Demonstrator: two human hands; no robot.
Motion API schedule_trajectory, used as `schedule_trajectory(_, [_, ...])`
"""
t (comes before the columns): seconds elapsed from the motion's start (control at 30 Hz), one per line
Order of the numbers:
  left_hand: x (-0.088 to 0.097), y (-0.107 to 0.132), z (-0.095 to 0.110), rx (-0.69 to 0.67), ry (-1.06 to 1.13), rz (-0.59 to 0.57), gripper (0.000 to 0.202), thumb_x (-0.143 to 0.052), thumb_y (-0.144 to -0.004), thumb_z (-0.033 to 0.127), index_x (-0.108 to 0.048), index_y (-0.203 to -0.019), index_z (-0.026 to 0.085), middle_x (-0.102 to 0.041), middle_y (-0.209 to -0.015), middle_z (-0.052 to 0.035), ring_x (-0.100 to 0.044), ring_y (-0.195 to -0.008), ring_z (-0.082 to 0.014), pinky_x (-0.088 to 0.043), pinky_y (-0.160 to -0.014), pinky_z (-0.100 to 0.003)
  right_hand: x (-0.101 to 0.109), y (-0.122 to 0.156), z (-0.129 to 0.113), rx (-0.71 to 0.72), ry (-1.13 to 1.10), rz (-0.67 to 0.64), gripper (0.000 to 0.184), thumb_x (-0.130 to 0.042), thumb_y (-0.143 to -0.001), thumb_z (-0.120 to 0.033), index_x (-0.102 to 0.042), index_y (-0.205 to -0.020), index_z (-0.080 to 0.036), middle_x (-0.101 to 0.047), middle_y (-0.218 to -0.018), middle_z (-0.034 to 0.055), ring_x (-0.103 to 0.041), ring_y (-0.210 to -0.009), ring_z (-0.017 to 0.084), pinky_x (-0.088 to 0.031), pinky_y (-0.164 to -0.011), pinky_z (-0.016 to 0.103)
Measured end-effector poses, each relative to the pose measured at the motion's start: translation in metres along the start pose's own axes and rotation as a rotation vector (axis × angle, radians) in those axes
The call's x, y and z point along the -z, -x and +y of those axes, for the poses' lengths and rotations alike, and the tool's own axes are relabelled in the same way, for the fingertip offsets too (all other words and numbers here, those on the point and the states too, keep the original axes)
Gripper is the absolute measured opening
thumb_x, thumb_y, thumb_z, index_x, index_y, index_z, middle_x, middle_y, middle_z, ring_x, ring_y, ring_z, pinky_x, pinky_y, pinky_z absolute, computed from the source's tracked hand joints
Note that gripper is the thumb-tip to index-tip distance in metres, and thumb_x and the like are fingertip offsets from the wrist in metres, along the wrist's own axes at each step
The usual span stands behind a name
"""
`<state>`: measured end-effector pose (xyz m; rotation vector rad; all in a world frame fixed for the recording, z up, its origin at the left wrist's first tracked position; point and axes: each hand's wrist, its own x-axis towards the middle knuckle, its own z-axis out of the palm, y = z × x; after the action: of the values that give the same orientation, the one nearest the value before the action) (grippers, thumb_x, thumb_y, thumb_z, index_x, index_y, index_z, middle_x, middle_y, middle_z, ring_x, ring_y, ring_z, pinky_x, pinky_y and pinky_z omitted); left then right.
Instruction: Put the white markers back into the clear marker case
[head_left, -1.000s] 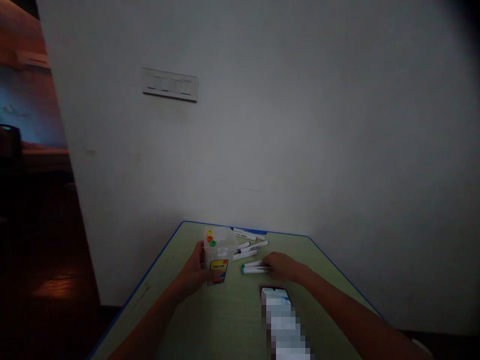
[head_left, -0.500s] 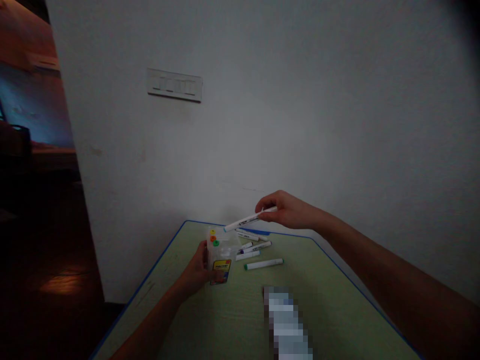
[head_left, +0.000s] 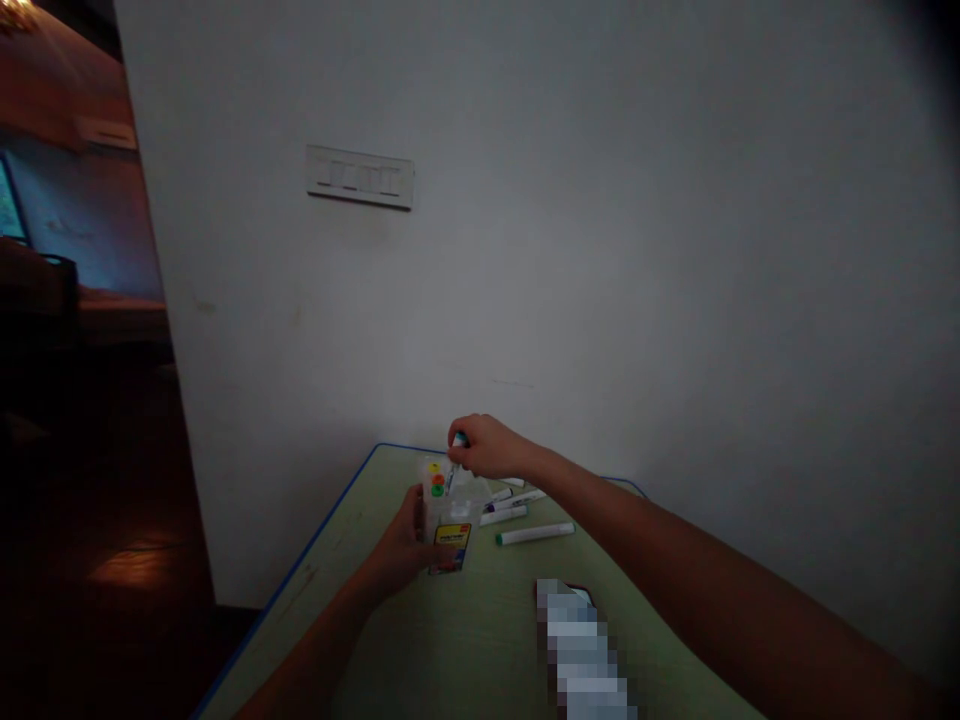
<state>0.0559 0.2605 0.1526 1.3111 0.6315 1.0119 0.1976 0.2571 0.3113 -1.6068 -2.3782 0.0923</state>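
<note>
My left hand (head_left: pixel 405 545) is closed around a clear plastic marker case (head_left: pixel 459 510) with a yellow and blue label. Yellow, orange and green marker ends show inside its left part. Pinched in my right hand (head_left: pixel 487 446) is a white marker (head_left: pixel 452 478) with a teal end, held steeply with its lower part at the case's opening. Whether its tip is inside, I cannot tell. Right of the case lie several loose white markers, among them a green-capped marker (head_left: pixel 535 534) and a white marker (head_left: pixel 504 515) closer to the case.
The green tabletop (head_left: pixel 420 650) has a blue edge and stands against a white wall (head_left: pixel 600 250). A blurred-out object (head_left: pixel 585 650) lies near the front. On the wall is a switch plate (head_left: pixel 360 178). A dark room opens at the left.
My right hand has moved left and slightly down to the case, and its marker has turned from nearly level to steep. My left hand still holds the case.
</note>
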Motion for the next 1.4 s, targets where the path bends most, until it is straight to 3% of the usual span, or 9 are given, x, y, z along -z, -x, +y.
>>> schedule_trajectory(0.17, [0.001, -0.001, 0.000, -0.023, -0.007, 0.006, 0.085, -0.084, -0.048, 0.016, -0.035, -0.117, 0.017, -0.060, -0.110, -0.0076, -0.064, -0.094, -0.0234, -0.053, -0.079, -0.034, -0.014, 0.002, -0.003, 0.042, 0.076, 0.016, 0.025, -0.061, -0.078, -0.020, -0.073, -0.100, -0.015, -0.073, -0.091, 0.0084, -0.065, -0.081, 0.018, -0.042, -0.069, 0.025])
schedule_trajectory(0.33, [0.002, 0.000, -0.002, -0.013, -0.016, -0.004, 0.084, -0.083, -0.049, 0.016, -0.035, -0.118, 0.017, -0.060, -0.109, -0.0072, -0.064, -0.091, -0.0219, -0.054, -0.079, -0.035, -0.019, 0.003, 0.000, 0.063, 0.111, -0.009, 0.028, -0.056, -0.082, -0.021, -0.075, -0.102, -0.015, -0.074, -0.093, 0.0097, -0.066, -0.086, 0.020, -0.042, -0.073, 0.027])
schedule_trajectory(0.6, [0.001, -0.001, -0.001, -0.013, 0.018, -0.005, 0.084, -0.083, -0.047, 0.013, -0.035, -0.116, 0.017, -0.061, -0.107, -0.0062, -0.064, -0.091, -0.0210, -0.054, -0.078, -0.033, -0.024, 0.007, 0.002, 0.035, 0.082, 0.031, 0.022, -0.063, -0.076, -0.021, -0.071, -0.095, -0.014, -0.071, -0.083, 0.0071, -0.060, -0.075, 0.017, -0.034, -0.061, 0.026])
schedule_trajectory(0.77, [0.000, 0.002, 0.002, 0.001, -0.021, 0.010, 0.085, -0.084, -0.048, 0.015, -0.035, -0.118, 0.018, -0.062, -0.107, -0.0062, -0.066, -0.091, -0.0225, -0.054, -0.077, -0.033, -0.019, 0.009, 0.008, 0.050, -0.017, 0.081, 0.018, -0.064, -0.077, -0.020, -0.070, -0.093, -0.014, -0.067, -0.076, 0.0030, -0.054, -0.067, 0.012, -0.035, -0.063, 0.024])
schedule_trajectory(0.87, [-0.001, 0.003, 0.004, 0.007, -0.049, 0.027, 0.084, -0.084, -0.048, 0.016, -0.036, -0.117, 0.018, -0.062, -0.111, -0.0076, -0.066, -0.092, -0.0232, -0.054, -0.077, -0.034, -0.009, 0.021, 0.032, 0.001, -0.097, 0.155, 0.020, -0.056, -0.085, -0.022, -0.068, -0.098, -0.012, -0.066, -0.079, 0.0030, -0.053, -0.068, 0.010, -0.038, -0.064, 0.022])
schedule_trajectory(0.97, [-0.005, -0.001, 0.005, 0.014, -0.064, 0.013, 0.081, -0.085, -0.048, 0.017, -0.039, -0.114, 0.018, -0.062, -0.113, -0.0094, -0.066, -0.093, -0.0244, -0.055, -0.078, -0.035, -0.009, 0.052, 0.078, -0.110, -0.162, 0.182, 0.020, -0.049, -0.086, -0.021, -0.066, -0.088, -0.011, -0.064, -0.075, 0.0030, -0.054, -0.065, 0.010, -0.039, -0.061, 0.022])
schedule_trajectory(1.17, [-0.023, -0.023, 0.004, 0.065, -0.105, -0.111, 0.085, -0.087, -0.049, 0.016, -0.042, -0.121, 0.019, -0.066, -0.116, -0.0109, -0.068, -0.094, -0.0243, -0.054, -0.085, -0.039, -0.049, 0.135, 0.172, -0.321, -0.202, 0.105, 0.020, -0.049, -0.081, -0.018, -0.067, -0.076, -0.011, -0.062, -0.064, 0.0028, -0.055, -0.058, 0.012, -0.039, -0.056, 0.023])
schedule_trajectory(1.27, [-0.030, -0.032, 0.002, 0.077, -0.149, -0.155, 0.073, -0.088, -0.051, 0.017, -0.049, -0.113, 0.017, -0.072, -0.099, -0.0081, -0.069, -0.083, -0.0223, -0.056, -0.077, -0.035, -0.072, 0.156, 0.194, -0.379, -0.181, 0.095, 0.025, -0.050, -0.082, -0.020, -0.070, -0.090, -0.008, -0.067, -0.072, 0.0071, -0.060, -0.066, 0.016, -0.041, -0.061, 0.026])
schedule_trajectory(1.4, [-0.032, -0.036, -0.003, 0.073, -0.135, -0.119, 0.074, -0.089, -0.053, 0.021, -0.048, -0.115, 0.016, -0.073, -0.089, -0.0066, -0.070, -0.075, -0.0212, -0.057, -0.061, -0.029, -0.093, 0.152, 0.202, -0.377, -0.102, 0.087, 0.042, -0.048, -0.082, -0.017, -0.063, -0.121, -0.010, -0.068, -0.104, 0.0138, -0.063, -0.091, 0.021, -0.044, -0.081, 0.030])
